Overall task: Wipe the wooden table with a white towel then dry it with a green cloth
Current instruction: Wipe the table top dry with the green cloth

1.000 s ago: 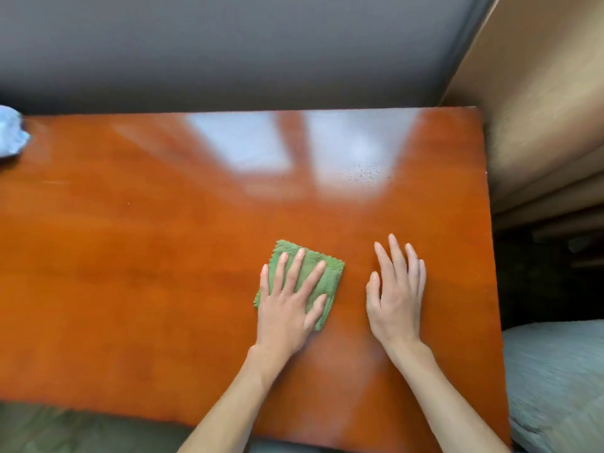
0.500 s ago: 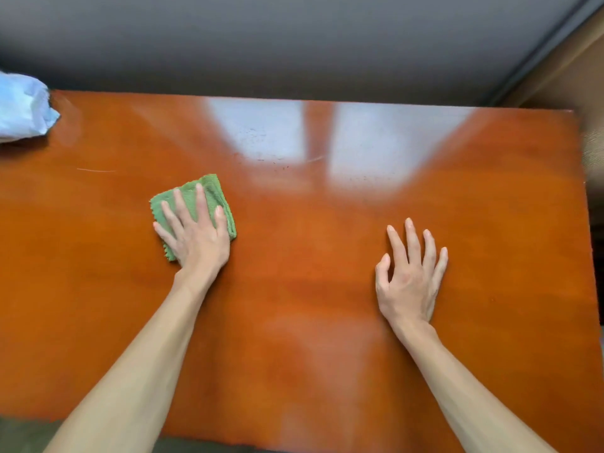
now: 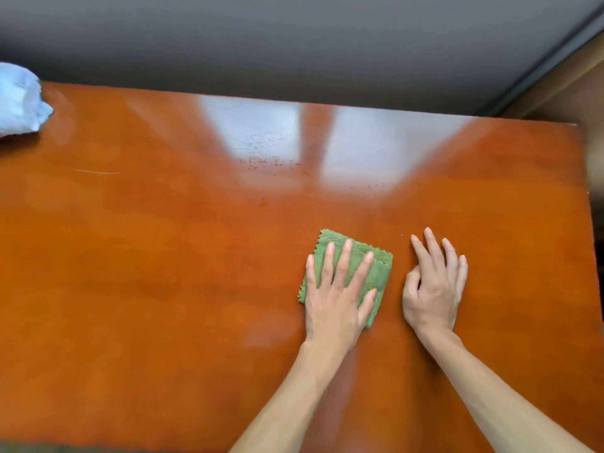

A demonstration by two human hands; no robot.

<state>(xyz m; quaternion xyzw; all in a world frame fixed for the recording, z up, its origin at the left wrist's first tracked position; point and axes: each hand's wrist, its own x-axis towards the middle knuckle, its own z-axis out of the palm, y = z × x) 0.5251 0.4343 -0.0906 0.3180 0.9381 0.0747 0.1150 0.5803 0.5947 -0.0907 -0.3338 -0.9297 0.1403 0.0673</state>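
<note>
A glossy orange-brown wooden table fills the view. A folded green cloth lies flat on it, right of centre. My left hand presses on the cloth with straight, spread fingers and covers most of it. Just to the right, my right hand rests palm down on the bare wood, apart from the cloth, its thumb tucked inward. A crumpled white towel sits at the table's far left corner, partly cut off by the frame.
A grey wall runs along the table's far edge. The table's right edge borders a dark gap and wooden furniture. Window glare and a few small specks show on the far middle of the tabletop.
My left hand has slid the green cloth from the left part of the table to right of centre, beside my right hand. The right hand stays planted in place.
</note>
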